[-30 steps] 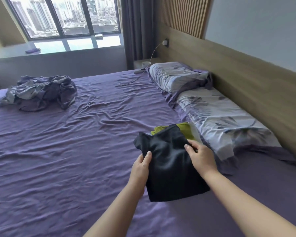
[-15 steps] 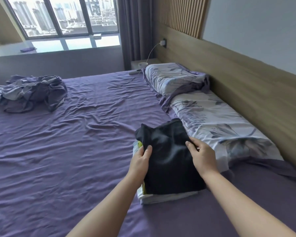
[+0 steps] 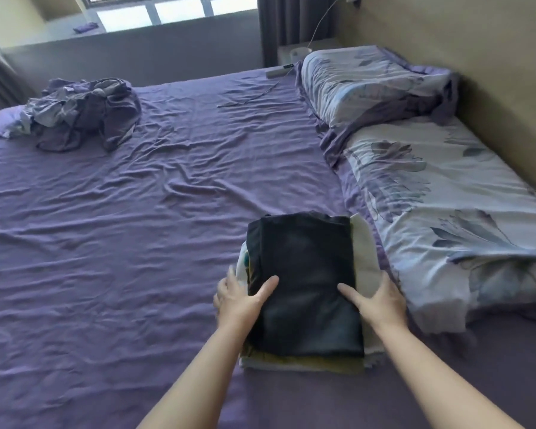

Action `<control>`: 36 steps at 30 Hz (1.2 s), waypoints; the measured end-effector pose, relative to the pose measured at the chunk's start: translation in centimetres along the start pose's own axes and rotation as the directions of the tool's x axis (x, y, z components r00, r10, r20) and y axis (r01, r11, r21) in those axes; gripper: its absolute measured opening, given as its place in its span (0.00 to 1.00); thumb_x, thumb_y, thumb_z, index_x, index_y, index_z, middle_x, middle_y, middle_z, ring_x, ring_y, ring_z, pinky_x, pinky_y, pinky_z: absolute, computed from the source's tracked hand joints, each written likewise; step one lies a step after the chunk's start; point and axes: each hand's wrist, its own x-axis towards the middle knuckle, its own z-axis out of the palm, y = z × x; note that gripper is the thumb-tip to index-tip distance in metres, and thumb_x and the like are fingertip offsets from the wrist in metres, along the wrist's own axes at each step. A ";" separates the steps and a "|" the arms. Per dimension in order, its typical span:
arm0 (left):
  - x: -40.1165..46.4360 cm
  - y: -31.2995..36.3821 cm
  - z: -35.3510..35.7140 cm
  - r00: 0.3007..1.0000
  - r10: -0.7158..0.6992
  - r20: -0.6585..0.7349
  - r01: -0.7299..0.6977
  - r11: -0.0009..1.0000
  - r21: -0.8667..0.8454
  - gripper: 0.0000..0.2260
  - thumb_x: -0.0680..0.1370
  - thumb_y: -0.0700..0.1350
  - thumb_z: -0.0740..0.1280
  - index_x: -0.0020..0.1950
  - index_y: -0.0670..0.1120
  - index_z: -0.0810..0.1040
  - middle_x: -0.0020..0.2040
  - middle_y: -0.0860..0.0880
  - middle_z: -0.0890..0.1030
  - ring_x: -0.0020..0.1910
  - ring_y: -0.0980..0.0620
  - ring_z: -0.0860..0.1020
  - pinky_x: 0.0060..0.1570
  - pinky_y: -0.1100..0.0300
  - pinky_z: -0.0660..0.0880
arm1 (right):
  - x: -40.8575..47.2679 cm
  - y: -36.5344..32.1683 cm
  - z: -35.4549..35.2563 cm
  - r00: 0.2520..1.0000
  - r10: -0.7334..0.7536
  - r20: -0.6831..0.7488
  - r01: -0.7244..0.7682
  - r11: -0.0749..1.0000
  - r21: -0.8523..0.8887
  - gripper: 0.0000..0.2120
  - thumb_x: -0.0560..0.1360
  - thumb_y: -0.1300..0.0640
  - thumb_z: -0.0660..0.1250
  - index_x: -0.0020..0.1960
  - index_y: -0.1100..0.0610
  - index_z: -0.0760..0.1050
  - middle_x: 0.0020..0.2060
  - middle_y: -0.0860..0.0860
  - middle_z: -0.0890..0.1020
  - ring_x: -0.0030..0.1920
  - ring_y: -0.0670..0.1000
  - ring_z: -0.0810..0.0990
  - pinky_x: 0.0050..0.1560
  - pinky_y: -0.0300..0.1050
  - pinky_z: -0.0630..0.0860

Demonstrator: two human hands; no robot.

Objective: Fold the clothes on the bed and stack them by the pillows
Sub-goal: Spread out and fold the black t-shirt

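The left hand (image 3: 240,300) lies at the left edge of a stack of folded clothes (image 3: 304,360). Its thumb rests flat on the black garment (image 3: 307,274) that is on top, and its other fingers are spread along the left side of the stack. The right hand (image 3: 381,303) lies at the right edge in the same way, with the thumb on the black cloth and the fingers stretched over a pale folded piece (image 3: 365,258) that shows from under it. Both hands are open and apart, one on each side of the stack, and they press rather than grip.

Under the black garment I see an olive-yellow layer and a white layer at the near edge. The stack rests on the purple sheet of the bed (image 3: 136,243), just beside the near pillow (image 3: 446,212), which has a pale cover with a flower print. A second pillow (image 3: 369,85) of the same print lies farther away along the wooden headboard (image 3: 508,72).

In the far left corner of the bed there is a crumpled heap of grey and purple cloth (image 3: 84,116), well apart from the stack. A thin cable (image 3: 248,99) lies on the sheet near the far pillow. Behind the bed are a window (image 3: 174,10) and a dark curtain (image 3: 276,26).
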 end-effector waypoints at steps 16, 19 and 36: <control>2.3 -1.9 1.6 0.941 -0.223 0.255 0.282 0.933 -0.224 0.60 0.50 0.78 0.68 0.76 0.61 0.47 0.75 0.42 0.57 0.72 0.37 0.58 0.69 0.38 0.59 | 2.3 1.9 0.5 0.937 0.038 0.347 -0.188 0.891 0.412 0.43 0.60 0.46 0.79 0.69 0.59 0.65 0.61 0.54 0.77 0.61 0.55 0.75 0.66 0.53 0.70; 2.2 -2.3 1.4 0.933 -0.170 0.317 0.287 0.883 -0.371 0.62 0.48 0.75 0.72 0.76 0.59 0.49 0.74 0.44 0.62 0.70 0.38 0.64 0.67 0.42 0.65 | 2.1 1.9 0.6 0.937 0.037 0.347 -0.189 0.889 0.417 0.45 0.58 0.44 0.79 0.69 0.58 0.66 0.61 0.54 0.77 0.60 0.56 0.75 0.66 0.54 0.70; -5.6 -3.6 -3.3 0.921 -0.097 0.377 0.258 0.876 -0.406 0.37 0.60 0.62 0.77 0.60 0.41 0.74 0.53 0.43 0.81 0.50 0.43 0.79 0.55 0.47 0.77 | -9.9 4.0 -2.8 0.980 0.144 0.140 -0.188 0.904 0.383 0.23 0.60 0.40 0.77 0.42 0.55 0.73 0.40 0.50 0.79 0.41 0.50 0.76 0.43 0.41 0.70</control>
